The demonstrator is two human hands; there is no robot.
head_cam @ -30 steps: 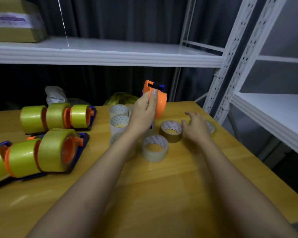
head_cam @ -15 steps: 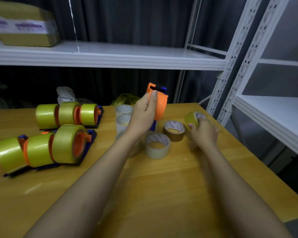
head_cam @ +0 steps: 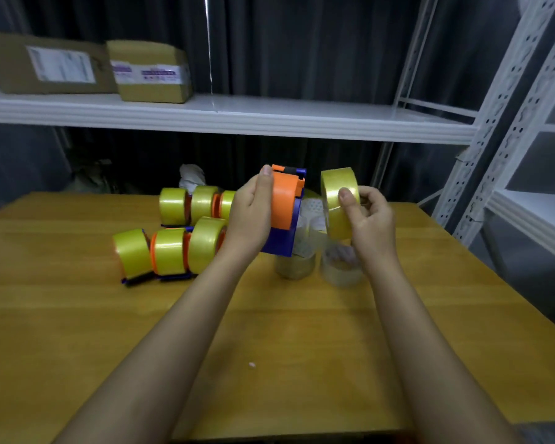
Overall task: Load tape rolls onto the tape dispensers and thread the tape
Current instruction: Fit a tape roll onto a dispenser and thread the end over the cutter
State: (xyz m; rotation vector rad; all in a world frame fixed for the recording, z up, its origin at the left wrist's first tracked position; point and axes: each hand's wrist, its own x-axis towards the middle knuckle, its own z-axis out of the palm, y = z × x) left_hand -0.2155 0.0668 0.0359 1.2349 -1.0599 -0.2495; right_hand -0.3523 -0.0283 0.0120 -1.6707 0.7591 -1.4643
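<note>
The left hand (head_cam: 252, 213) is closed around an empty tape dispenser (head_cam: 284, 209), orange hub and guard uppermost, blue body below, held clear of the wooden table (head_cam: 77, 315). The right hand (head_cam: 367, 216) grips a yellow tape roll (head_cam: 337, 203) by thumb on the outer face and fingers behind, roll on edge, its open core turned toward the dispenser; roll and dispenser are near but apart, not yet engaged. Judgement: the step in hand is seating the roll on the hub. Risk one: the core meets the hub off-axis and jams or sits crooked, since both items are held in the air with nothing to brace them. Risk two: the roll goes on with the winding reversed, so the adhesive side faces the wrong way at the blade; the free end of the tape cannot be made out here, so the orientation is unconfirmed. Risk three: the pinch hold on the smooth outer face slips under push force, dropping the roll onto the loose rolls (head_cam: 297, 261) standing directly below. The blade end of the dispenser is partly hidden by the left hand; fingers there may be exposed. The loaded dispensers (head_cam: 170, 251) lie to the left, well clear.
</note>
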